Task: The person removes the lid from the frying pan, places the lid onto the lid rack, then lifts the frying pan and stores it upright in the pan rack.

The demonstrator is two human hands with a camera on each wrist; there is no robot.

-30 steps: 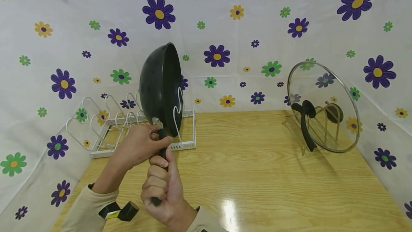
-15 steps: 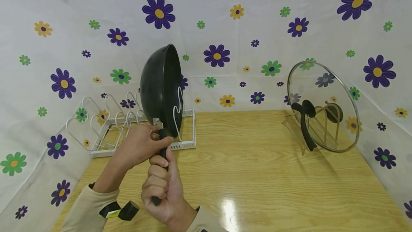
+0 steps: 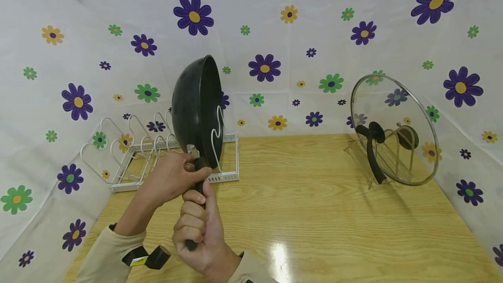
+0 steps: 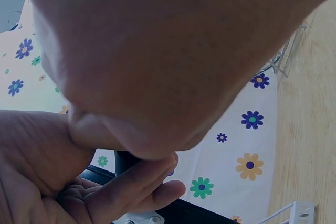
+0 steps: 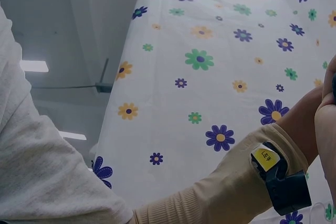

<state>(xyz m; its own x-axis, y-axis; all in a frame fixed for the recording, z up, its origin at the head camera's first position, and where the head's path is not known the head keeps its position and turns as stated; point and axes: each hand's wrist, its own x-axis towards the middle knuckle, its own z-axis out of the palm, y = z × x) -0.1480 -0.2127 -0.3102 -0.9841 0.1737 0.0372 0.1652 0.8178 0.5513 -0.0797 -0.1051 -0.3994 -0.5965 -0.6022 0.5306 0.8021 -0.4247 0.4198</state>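
A black wok (image 3: 186,99) stands on its side at the right end of a white wire rack (image 3: 232,177) in the head view. Its open face is turned right, and a wavy wire of the rack shows in front of that face. The black handle slants down toward me. My left hand (image 3: 169,178) pinches the handle's upper end beside the metal bracket (image 3: 192,149), with the thumb laid across it. Lower down, my right hand (image 3: 204,230) wraps its fingers round the handle. In the left wrist view the right hand (image 4: 142,66) covers much of the handle.
On the right, a glass lid (image 3: 434,165) with a metal rim and black handle leans in a small wire stand (image 3: 368,182). The rack's other loops (image 3: 88,147) reach left of the wok. Behind the wooden table (image 3: 298,213) hangs a flowered cloth (image 3: 232,56).
The wok has sunk very slightly, its upper rim now a little lower. Both hands keep the same hold on the handle.
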